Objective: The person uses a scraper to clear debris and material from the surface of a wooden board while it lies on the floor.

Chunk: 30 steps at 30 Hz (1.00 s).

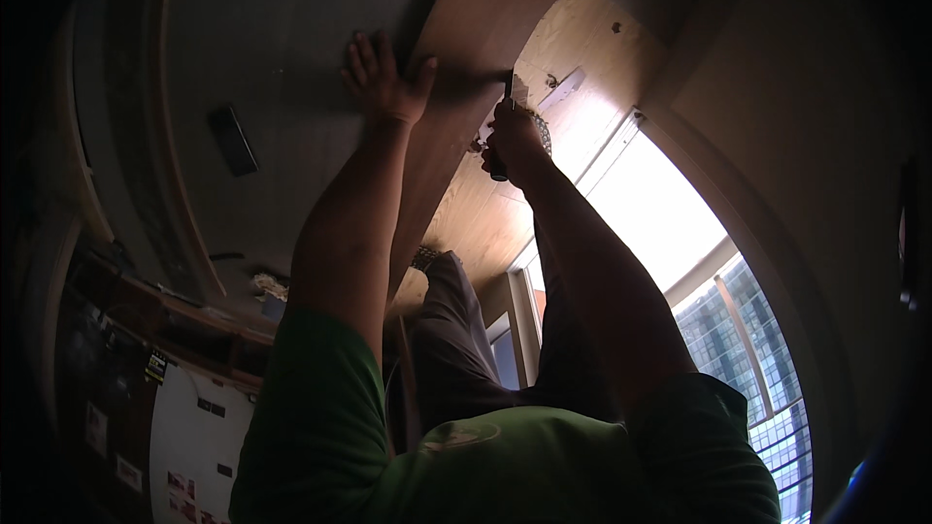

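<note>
My left hand [388, 82] lies with spread fingers on a broad dark panel [291, 49], close to its reddish-brown edge band [476, 29]. Around the dark handle of a slim hand tool [499, 173] the fingers of my right hand [516, 141] are wrapped. This tool stands roughly upright in the picture, its upper end against the outer border of the brown band. Shadow and my fingers hide its exact kind.
A dark phone-like slab [233, 140] rests on the panel at left. Beyond the band, a light wooden floor [485, 223] carries scraps and a pale strip [563, 90]. A bright window [757, 340] is at right. A pale crumpled scrap [270, 283] sits lower left.
</note>
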### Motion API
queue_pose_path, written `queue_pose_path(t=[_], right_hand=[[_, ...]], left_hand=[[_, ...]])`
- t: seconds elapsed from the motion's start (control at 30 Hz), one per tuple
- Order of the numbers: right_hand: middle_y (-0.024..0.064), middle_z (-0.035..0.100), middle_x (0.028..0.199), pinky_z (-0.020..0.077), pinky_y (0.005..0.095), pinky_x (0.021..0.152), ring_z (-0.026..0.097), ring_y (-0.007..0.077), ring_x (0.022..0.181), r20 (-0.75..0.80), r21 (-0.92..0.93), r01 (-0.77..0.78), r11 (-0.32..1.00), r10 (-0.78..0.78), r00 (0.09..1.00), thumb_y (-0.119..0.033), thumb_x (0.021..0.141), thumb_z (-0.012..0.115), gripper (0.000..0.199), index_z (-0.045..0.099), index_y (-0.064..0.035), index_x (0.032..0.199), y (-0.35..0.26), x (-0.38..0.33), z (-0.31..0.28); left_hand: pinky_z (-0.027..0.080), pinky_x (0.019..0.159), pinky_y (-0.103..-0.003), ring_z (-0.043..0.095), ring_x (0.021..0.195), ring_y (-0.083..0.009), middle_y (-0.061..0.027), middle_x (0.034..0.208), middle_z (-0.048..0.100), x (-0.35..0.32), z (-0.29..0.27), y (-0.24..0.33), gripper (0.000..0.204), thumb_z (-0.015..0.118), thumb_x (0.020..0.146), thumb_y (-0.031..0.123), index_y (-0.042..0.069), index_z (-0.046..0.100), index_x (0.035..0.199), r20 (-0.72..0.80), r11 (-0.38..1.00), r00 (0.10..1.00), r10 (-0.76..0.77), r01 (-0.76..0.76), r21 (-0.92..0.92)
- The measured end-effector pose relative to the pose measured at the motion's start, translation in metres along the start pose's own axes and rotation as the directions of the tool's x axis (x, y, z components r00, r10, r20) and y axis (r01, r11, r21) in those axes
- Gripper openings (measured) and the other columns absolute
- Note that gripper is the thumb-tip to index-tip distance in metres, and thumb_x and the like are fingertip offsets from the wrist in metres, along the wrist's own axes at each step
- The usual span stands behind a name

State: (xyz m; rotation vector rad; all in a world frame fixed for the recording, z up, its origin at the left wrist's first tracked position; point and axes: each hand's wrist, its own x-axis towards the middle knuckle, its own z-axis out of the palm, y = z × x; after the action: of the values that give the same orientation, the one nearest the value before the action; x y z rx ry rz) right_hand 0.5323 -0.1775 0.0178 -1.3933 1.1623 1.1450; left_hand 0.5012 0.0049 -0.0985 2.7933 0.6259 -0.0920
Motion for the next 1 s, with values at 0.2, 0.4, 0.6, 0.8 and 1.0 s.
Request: queue_pose_path(t=[0.2, 0.4, 0.6, 0.8, 1.0], right_hand=[[0.0086, 0.050, 0.064, 0.0469, 0.0361, 0.036, 0.055, 0.0215, 0.043, 0.141, 0.087, 0.069, 0.994, -0.081, 0.987, -0.020, 0.100, 0.041, 0.018, 0.049, -0.0062, 0.092, 0.031, -0.027, 0.012], [0.0069, 0.045, 0.061, 0.0464, 0.0382, 0.039, 0.048, 0.0220, 0.041, 0.089, 0.103, 0.059, 0.993, -0.068, 0.994, -0.039, 0.099, 0.047, 0.029, 0.045, -0.0112, 0.092, 0.038, -0.020, 0.012], [0.0088, 0.048, 0.065, 0.0463, 0.0363, 0.034, 0.054, 0.0213, 0.042, 0.044, -0.033, 0.165, 0.986, -0.164, 0.985, -0.017, 0.101, 0.040, 0.011, 0.045, -0.0080, 0.096, 0.074, -0.026, 0.046], [0.0098, 0.049, 0.065, 0.0484, 0.0360, 0.038, 0.052, 0.0223, 0.039, 0.123, -0.042, 0.120, 0.992, -0.114, 0.986, -0.036, 0.101, 0.046, 0.030, 0.043, -0.0072, 0.110, 0.066, -0.048, 0.003], [0.0079, 0.049, 0.061, 0.0491, 0.0358, 0.039, 0.053, 0.0209, 0.042, 0.145, 0.298, 0.021, 0.954, -0.067, 0.987, -0.035, 0.101, 0.046, 0.029, 0.045, -0.0063, 0.103, 0.067, -0.066, -0.004]], left_hand=[[0.016, 0.114, -0.063, 0.020, 0.147, -0.0401, -0.0219, 0.158, 0.022, -0.002, -0.007, -0.012, 0.095, 0.054, 0.082, 0.072, 0.009, 0.034, 0.150, 0.005, 1.000, 1.000, -0.002, 0.002, -0.001], [0.020, 0.112, -0.063, 0.024, 0.144, -0.0427, -0.0239, 0.156, 0.026, -0.004, 0.000, -0.011, 0.094, 0.055, 0.082, 0.072, 0.008, 0.036, 0.149, -0.028, 1.000, 1.000, 0.001, -0.001, 0.017], [0.021, 0.110, -0.068, 0.028, 0.143, -0.0427, -0.0253, 0.155, 0.029, -0.001, -0.006, -0.007, 0.094, 0.058, 0.079, 0.070, 0.007, 0.039, 0.146, -0.081, 0.999, 0.996, 0.029, -0.031, -0.033], [0.022, 0.110, -0.066, 0.028, 0.142, -0.0437, -0.0248, 0.154, 0.030, -0.003, 0.002, -0.014, 0.091, 0.057, 0.082, 0.070, 0.008, 0.040, 0.146, -0.147, 0.997, 0.987, 0.061, -0.068, -0.045], [0.020, 0.111, -0.066, 0.026, 0.144, -0.0436, -0.0248, 0.155, 0.029, -0.002, 0.002, -0.007, 0.093, 0.055, 0.082, 0.072, 0.008, 0.038, 0.147, -0.081, 0.998, 0.996, 0.035, -0.039, -0.040]])
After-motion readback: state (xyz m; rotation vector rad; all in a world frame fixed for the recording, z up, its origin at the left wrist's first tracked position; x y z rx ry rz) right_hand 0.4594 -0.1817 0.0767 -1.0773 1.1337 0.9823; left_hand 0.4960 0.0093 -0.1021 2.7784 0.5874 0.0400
